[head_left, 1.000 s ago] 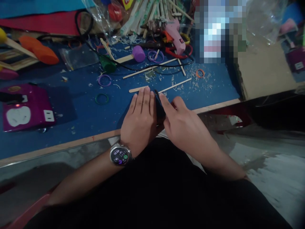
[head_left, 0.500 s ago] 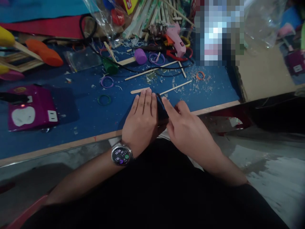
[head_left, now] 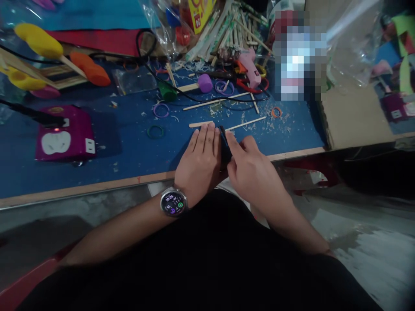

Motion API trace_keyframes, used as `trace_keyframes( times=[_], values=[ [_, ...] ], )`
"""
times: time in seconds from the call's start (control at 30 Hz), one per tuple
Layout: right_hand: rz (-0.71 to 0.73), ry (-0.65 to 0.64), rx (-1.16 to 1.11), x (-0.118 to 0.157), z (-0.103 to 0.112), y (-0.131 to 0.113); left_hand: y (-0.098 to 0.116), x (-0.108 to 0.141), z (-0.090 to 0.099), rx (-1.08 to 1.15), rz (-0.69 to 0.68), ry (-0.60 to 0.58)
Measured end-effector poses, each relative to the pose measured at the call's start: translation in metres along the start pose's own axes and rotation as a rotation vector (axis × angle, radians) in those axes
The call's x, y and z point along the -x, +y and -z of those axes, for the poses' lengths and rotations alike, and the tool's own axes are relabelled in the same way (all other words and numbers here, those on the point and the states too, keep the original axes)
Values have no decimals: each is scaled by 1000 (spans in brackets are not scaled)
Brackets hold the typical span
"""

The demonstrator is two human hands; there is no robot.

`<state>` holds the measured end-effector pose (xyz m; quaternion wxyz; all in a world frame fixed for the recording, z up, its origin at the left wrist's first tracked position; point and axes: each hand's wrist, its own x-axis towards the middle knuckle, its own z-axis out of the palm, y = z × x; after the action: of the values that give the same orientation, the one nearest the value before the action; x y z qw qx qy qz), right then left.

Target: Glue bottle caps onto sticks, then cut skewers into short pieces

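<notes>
Flat on the blue tabletop lies my left hand (head_left: 201, 160), its fingers stretched out and close together. Its fingertips rest at a wooden craft stick (head_left: 198, 125), whose right part they cover. Beside it, my right hand (head_left: 249, 166) is closed round a narrow dark knife (head_left: 222, 131), index finger laid along it. The knife's tip points away from me, and its handle is hidden in the hand. Just past the knife, a thin wooden stick (head_left: 247, 123) slants to the right. A smartwatch (head_left: 174, 202) is on my left wrist.
A purple power socket box (head_left: 65, 137) stands at the left. Further back lie a pink glue gun (head_left: 250, 69), a purple cap (head_left: 205, 83), rubber rings, shavings and a black cable (head_left: 194, 91). Bundled sticks (head_left: 223, 32) fill the back. Cardboard (head_left: 355, 114) sits at the right edge.
The camera view has shifted, so the table things appear further right. Both hands keep nearly the same pose by the craft stick, and the knife stays in my right hand.
</notes>
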<state>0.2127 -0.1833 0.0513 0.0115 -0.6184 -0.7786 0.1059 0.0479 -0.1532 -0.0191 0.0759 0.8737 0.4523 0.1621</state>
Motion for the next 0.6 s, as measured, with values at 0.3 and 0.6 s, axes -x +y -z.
trace_keyframes(
  times=[0.3, 0.6],
  values=[
    [-29, -31, 36, -2, -1, -6, 1, -2, 0, 1, 15, -23],
    [-10, 24, 79, 3, -3, -9, 1, -3, 0, 1, 7, -18]
  ],
)
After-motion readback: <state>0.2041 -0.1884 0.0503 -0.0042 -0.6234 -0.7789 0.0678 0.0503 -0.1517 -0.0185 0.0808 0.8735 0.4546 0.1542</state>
